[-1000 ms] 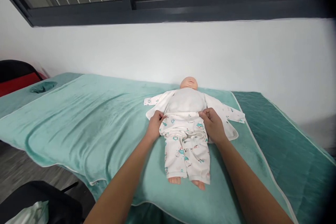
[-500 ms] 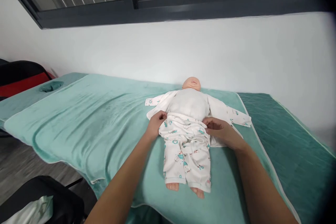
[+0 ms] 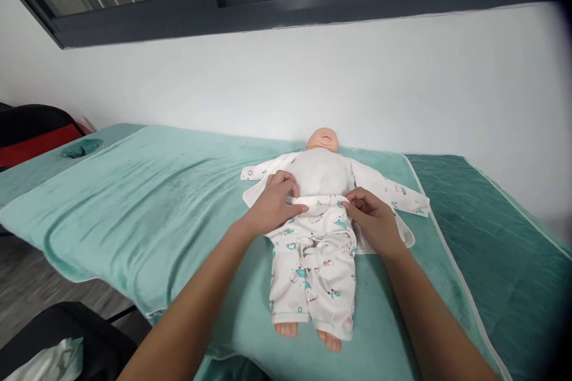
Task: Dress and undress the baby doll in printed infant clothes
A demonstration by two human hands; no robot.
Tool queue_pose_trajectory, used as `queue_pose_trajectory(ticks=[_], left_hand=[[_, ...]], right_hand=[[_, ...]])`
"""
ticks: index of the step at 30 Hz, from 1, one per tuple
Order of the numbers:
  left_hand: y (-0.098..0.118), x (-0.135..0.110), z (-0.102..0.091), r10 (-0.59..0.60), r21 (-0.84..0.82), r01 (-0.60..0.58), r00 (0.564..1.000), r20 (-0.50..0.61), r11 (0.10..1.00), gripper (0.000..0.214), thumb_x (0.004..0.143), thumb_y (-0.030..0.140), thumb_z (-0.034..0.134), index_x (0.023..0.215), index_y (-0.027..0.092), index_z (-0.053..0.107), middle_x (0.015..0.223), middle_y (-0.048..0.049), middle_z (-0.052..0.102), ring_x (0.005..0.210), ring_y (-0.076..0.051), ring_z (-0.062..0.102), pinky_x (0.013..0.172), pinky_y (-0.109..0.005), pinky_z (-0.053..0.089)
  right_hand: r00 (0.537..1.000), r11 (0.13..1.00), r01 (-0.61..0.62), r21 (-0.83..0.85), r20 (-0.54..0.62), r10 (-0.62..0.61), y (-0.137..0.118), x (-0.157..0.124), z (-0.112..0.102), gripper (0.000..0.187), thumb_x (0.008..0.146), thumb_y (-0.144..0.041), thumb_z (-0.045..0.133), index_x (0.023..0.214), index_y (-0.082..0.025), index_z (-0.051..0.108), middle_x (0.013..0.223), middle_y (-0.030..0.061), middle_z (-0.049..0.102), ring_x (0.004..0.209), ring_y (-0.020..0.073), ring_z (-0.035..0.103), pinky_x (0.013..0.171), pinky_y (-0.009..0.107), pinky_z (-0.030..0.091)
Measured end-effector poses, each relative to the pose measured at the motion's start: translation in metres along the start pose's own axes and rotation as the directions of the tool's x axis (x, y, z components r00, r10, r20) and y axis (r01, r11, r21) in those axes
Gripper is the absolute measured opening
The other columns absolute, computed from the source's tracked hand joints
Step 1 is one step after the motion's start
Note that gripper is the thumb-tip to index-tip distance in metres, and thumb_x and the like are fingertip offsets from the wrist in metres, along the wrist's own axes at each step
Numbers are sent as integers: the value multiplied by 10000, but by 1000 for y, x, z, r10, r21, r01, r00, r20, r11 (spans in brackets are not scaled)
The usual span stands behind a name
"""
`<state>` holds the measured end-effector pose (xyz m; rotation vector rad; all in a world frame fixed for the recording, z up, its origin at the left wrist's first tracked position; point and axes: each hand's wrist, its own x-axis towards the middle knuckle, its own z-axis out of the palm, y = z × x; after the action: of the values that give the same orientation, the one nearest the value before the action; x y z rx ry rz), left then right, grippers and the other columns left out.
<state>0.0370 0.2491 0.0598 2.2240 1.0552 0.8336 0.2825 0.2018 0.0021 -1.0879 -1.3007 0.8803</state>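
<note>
A baby doll [image 3: 323, 139] lies on its back on a green bed cover, its head by the wall and its feet towards me. It wears a white long-sleeved top [image 3: 322, 172] with its arms spread, and white printed baby pants [image 3: 313, 274] from which the toes stick out. My left hand [image 3: 277, 202] pinches the waistband at the left side, thumb on the front of the cloth. At the right side of the waistband, my right hand [image 3: 373, 217] grips the edge between thumb and fingers. The waistband crosses the doll's belly, over the lower part of the top.
The green cover [image 3: 147, 202] spreads over the bed, with a darker green sheet [image 3: 504, 250] at right. Behind stands a white wall [image 3: 268, 83] below a dark window frame [image 3: 286, 9]. A black chair [image 3: 98, 339] with a crumpled cloth [image 3: 53, 362] is at lower left.
My left hand has moved from the hip's side onto the front of the waistband. The bunched waist of the pants now lies flatter and straighter. My right hand stays at the right side.
</note>
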Motion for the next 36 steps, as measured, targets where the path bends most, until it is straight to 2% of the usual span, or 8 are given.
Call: queue_pose_trajectory(ticks=[4, 8, 14, 17, 21, 27, 31, 36], left_hand=[[0, 17, -5, 27, 53, -26, 1000, -14, 998, 133, 813, 256, 644, 766, 212, 527, 956, -39, 604, 918, -224, 521, 815, -336, 386], [-10, 39, -8, -75, 2, 77, 981, -179, 997, 124, 864, 245, 559, 793, 224, 460, 711, 32, 532, 672, -159, 468, 647, -293, 313], [-39, 50, 18, -229, -212, 168, 923, -309, 963, 160, 848, 310, 581, 785, 222, 463, 670, 46, 460, 656, -146, 426, 634, -279, 305], [-54, 43, 26, -291, -307, 207, 921, -260, 929, 188, 856, 349, 556, 749, 215, 478, 706, 36, 488, 704, -151, 446, 674, -273, 338], [-66, 37, 21, -324, -308, 263, 931, -165, 914, 165, 845, 347, 563, 760, 215, 511, 754, 27, 547, 742, -160, 478, 693, -271, 357], [-66, 36, 13, -495, -303, 453, 866, -75, 839, 215, 822, 414, 586, 786, 203, 611, 830, -31, 671, 759, -202, 559, 644, -290, 373], [-61, 30, 7, -469, -371, 452, 882, 48, 812, 224, 791, 409, 614, 730, 195, 643, 785, -47, 692, 737, -221, 587, 603, -296, 394], [-61, 26, 4, -403, -437, 399, 911, 88, 806, 198, 793, 376, 599, 704, 201, 625, 767, -45, 677, 739, -217, 583, 609, -297, 422]], right_hand=[[1000, 1000, -17, -26, -19, 16, -2, 0, 1, 220, 819, -432, 701, 851, -222, 643, 709, -7, 537, 628, 127, 449, 548, 254, 371], [996, 996, -91, -21, 13, 91, -1, 2, -3, 240, 821, -454, 697, 849, -221, 647, 726, -8, 567, 640, 128, 477, 555, 249, 379], [988, 988, -145, -59, 45, 148, 2, 6, -8, 260, 810, -468, 707, 858, -222, 639, 757, 0, 589, 675, 139, 508, 593, 254, 413], [984, 986, -150, -70, 81, 156, 0, 6, -10, 248, 796, -439, 732, 883, -228, 635, 759, -7, 571, 679, 137, 503, 602, 252, 417], [972, 982, -118, -149, 187, 145, -3, 3, -15, 220, 809, -394, 723, 903, -229, 611, 819, 4, 551, 750, 155, 506, 667, 271, 435], [916, 947, -140, -288, 325, 234, -9, -2, -21, 149, 855, -356, 655, 858, -236, 568, 813, -3, 537, 769, 167, 502, 699, 278, 437], [914, 946, -127, -298, 336, 228, -20, -4, -20, 213, 806, -426, 702, 794, -227, 627, 877, 37, 618, 802, 196, 541, 718, 299, 463], [905, 940, -186, -286, 323, 277, -19, -5, -21, 278, 765, -481, 725, 750, -216, 645, 747, 28, 609, 728, 199, 542, 646, 299, 460]])
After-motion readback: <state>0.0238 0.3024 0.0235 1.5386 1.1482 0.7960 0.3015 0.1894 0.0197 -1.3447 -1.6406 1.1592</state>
